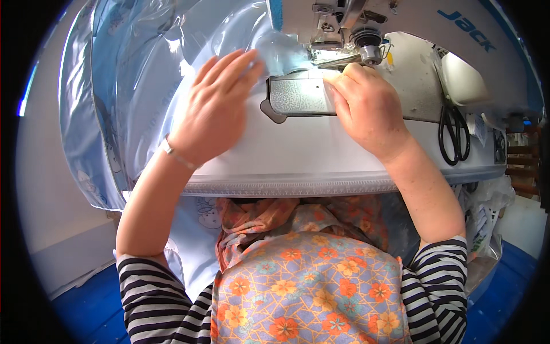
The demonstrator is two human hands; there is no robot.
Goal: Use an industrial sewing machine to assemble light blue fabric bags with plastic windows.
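My left hand hovers, slightly blurred, with its fingers stretched out at the edge of a shiny pale blue sheet with faint printed figures. The sheet spreads over the left of the table and hangs off its front edge. Just below the presser area of a white and blue sewing machine, my right hand is closed in a pinch. Whatever lies between its thumb and fingers is too small to make out. A metal plate lies between my hands, and the machine's lamp brightens the spot behind it.
Black-handled scissors lie on the right of the white table. A ruler strip runs along its front edge. Clear plastic bags hang at the right. A floral apron covers my lap, and the floor is blue.
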